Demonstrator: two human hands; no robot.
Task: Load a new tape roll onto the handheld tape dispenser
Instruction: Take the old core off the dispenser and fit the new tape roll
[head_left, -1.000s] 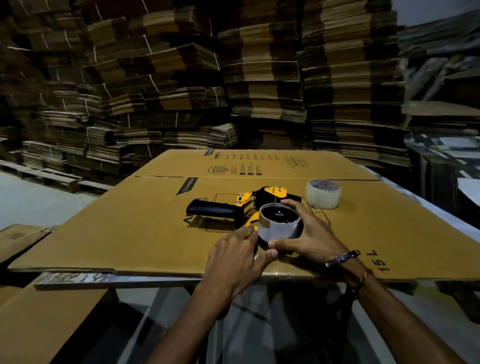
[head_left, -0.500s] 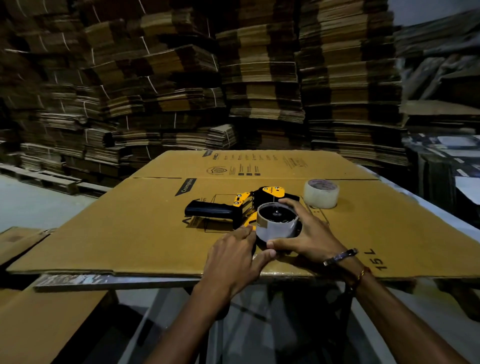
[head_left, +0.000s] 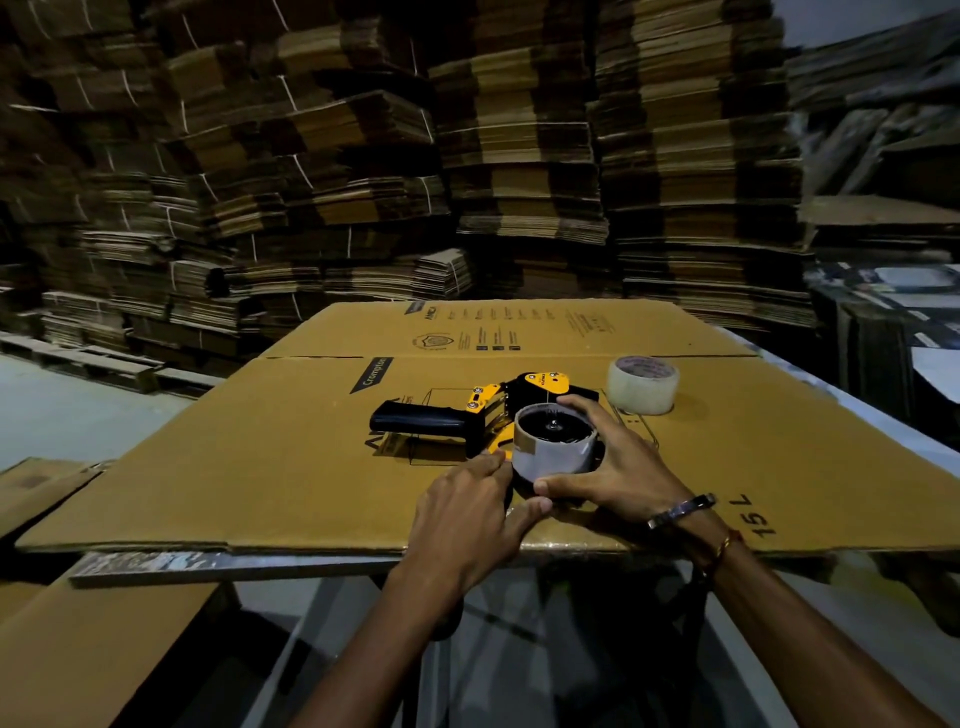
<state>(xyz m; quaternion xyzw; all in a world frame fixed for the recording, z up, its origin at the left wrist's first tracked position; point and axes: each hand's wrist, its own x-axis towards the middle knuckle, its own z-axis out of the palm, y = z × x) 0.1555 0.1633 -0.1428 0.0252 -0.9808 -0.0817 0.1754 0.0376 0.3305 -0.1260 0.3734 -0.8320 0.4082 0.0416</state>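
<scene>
Head view | tape dispenser (head_left: 483, 413) lying near cardboard sheet's (head_left: 260, 467) front edge | your right hand (head_left: 621, 462) is gripping the empty core (head_left: 553, 441); left hand's (head_left: 467, 506) straight fingers are steadying it | be pulling straight upward | new tape roll (head_left: 644, 384) waiting just beyond.

Black-and-yellow handheld tape dispenser (head_left: 485, 415) lies on its side on a flattened brown cardboard sheet (head_left: 260, 467), black handle pointing left. Pale, thin-walled cardboard tape core (head_left: 553, 444) sits on its hub, open end up. Clear packing-tape roll (head_left: 643, 384) lies flat just right of it, apart.
</scene>
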